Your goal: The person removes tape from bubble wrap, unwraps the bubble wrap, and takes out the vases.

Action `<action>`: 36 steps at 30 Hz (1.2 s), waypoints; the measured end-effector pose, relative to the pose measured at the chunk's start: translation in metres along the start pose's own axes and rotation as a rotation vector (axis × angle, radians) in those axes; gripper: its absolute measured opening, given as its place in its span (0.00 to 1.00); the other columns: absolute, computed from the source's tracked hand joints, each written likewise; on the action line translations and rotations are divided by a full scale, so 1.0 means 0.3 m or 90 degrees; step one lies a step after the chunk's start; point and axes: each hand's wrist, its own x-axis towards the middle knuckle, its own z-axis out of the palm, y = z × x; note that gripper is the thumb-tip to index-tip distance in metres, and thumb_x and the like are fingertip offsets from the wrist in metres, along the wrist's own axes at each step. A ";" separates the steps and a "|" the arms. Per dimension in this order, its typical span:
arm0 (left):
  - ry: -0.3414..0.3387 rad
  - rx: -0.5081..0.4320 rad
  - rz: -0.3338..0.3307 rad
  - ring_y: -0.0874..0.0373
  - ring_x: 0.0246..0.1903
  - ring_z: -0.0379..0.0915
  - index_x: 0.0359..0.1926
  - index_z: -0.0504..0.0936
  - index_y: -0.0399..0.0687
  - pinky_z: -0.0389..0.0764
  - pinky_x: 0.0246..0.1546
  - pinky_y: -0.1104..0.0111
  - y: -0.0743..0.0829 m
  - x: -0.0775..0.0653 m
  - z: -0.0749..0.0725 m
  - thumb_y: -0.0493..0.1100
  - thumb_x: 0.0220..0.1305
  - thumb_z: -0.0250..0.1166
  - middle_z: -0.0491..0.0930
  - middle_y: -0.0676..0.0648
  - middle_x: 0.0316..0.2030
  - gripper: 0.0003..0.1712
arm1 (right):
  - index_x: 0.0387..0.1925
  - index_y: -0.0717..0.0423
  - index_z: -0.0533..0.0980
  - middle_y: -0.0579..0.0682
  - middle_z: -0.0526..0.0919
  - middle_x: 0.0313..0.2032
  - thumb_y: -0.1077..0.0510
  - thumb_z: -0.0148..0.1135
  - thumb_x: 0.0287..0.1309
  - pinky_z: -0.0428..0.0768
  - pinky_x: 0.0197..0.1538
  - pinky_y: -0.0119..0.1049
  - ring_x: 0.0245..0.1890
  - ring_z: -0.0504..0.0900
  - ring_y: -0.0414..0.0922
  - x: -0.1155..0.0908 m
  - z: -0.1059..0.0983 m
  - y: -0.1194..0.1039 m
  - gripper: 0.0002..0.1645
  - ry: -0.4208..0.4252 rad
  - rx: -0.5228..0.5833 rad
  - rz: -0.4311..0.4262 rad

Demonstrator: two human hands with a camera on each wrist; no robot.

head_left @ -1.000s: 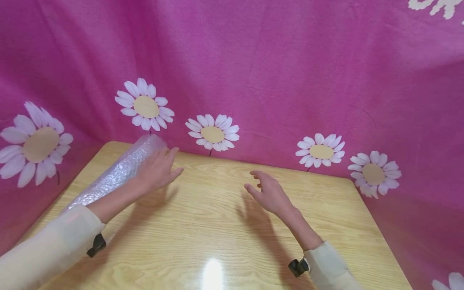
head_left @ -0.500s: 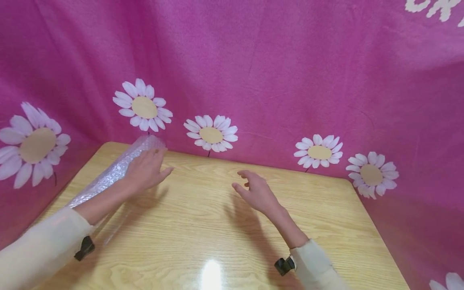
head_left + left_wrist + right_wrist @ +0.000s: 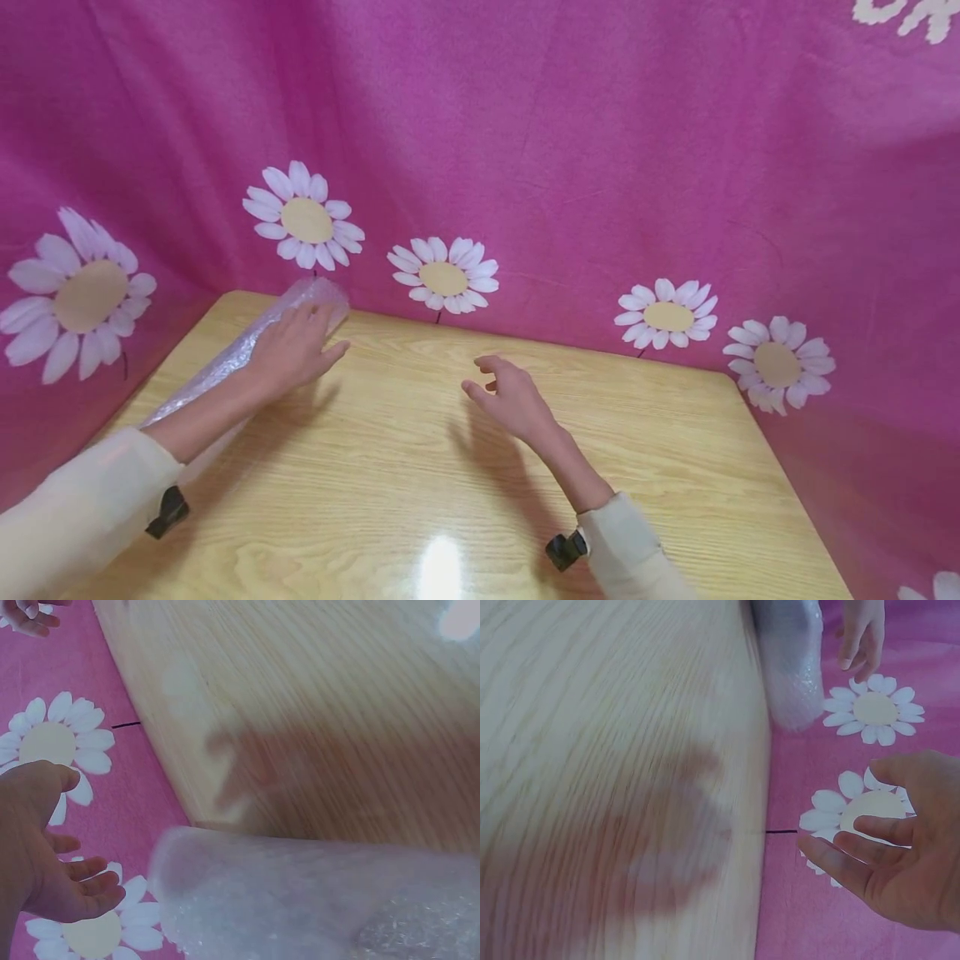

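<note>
Far-left flower: a large white-petalled daisy (image 3: 92,297) with a pale yellow centre, printed on the pink cloth (image 3: 555,158) to your left.
Left sleeve: your cream sleeve (image 3: 93,508) enters from the lower left, a small black device (image 3: 168,512) at its cuff.
Bubble-wrap roll: the clear, shiny roll (image 3: 227,360) lies slantwise along the left side of the wooden table (image 3: 397,475), its far end at the back edge; your forearm hides part of it.
Left hand: your left hand (image 3: 292,350) is above the roll, fingers wide and lightly bent, thumb held away; the left wrist view shows the fingertips apart from the roll.
Middle flowers: 2 daisies on the cloth behind the table, the higher (image 3: 306,220) above the roll's far end, the lower (image 3: 443,278) between your hands.
Glare: a bright reflection (image 3: 441,571) on the near tabletop.
Right hand: your right hand (image 3: 516,403) is over the table, well apart from the roll, palm turned inward, fingers gently bent, thumb spaced from them; its shadow (image 3: 487,458) falls beside it.
Right sleeve: a matching cuff (image 3: 626,537), with a 2nd black device (image 3: 566,551).
</note>
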 end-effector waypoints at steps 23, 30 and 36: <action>0.029 -0.032 -0.021 0.26 0.58 0.63 0.65 0.65 0.27 0.66 0.57 0.35 -0.083 -0.028 -0.004 0.47 0.67 0.63 0.68 0.24 0.58 0.35 | 0.64 0.59 0.73 0.61 0.80 0.56 0.48 0.64 0.65 0.82 0.49 0.44 0.47 0.85 0.52 0.059 0.128 -0.119 0.31 -0.021 0.077 0.025; 0.016 -0.020 -0.038 0.24 0.55 0.65 0.64 0.64 0.25 0.67 0.53 0.33 -0.116 -0.029 -0.012 0.47 0.67 0.62 0.68 0.22 0.56 0.35 | 0.64 0.60 0.72 0.62 0.80 0.56 0.49 0.64 0.64 0.82 0.49 0.44 0.47 0.85 0.52 0.080 0.170 -0.147 0.31 -0.019 0.100 0.029; -0.001 -0.027 -0.061 0.24 0.56 0.63 0.65 0.62 0.26 0.67 0.53 0.33 -0.143 -0.038 -0.028 0.47 0.68 0.60 0.67 0.21 0.57 0.35 | 0.64 0.60 0.72 0.63 0.80 0.55 0.48 0.65 0.64 0.83 0.47 0.43 0.46 0.85 0.52 0.091 0.209 -0.171 0.32 -0.025 0.119 0.027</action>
